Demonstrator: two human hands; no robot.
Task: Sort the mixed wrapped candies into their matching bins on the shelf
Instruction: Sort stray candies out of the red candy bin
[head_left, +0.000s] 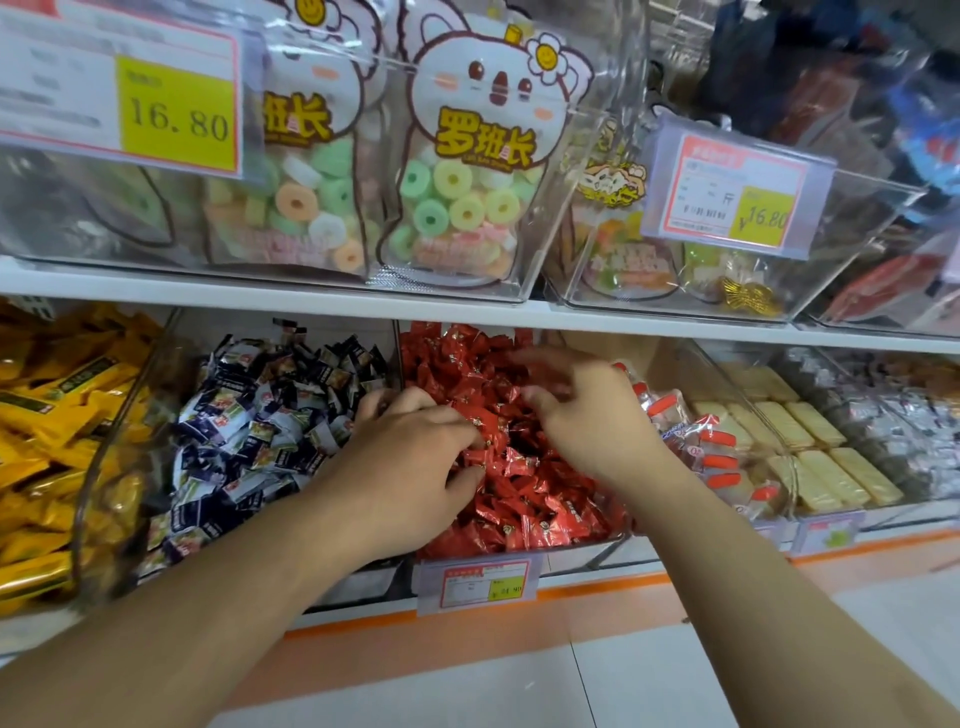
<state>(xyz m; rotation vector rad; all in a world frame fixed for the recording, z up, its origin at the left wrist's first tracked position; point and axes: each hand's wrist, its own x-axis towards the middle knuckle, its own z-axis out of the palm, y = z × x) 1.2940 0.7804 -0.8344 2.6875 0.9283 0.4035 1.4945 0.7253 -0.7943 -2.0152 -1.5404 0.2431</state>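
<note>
Shiny red candies (524, 467), yellow bars (47, 415)

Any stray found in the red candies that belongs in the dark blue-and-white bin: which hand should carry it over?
Left, probably. The left hand sits at the red foil-wrapped candies' left edge, right beside the dark blue-and-white wrapped candies. The right hand is on the far side and would have to cross over.

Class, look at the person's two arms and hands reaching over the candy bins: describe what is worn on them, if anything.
Both forearms are bare right down to the picture's lower edge, with no sleeve showing. The left hand and the right hand wear no gloves. No watch, bracelet or ring shows on either wrist or on the fingers in view, though the right hand's fingertips are blurred.
</note>
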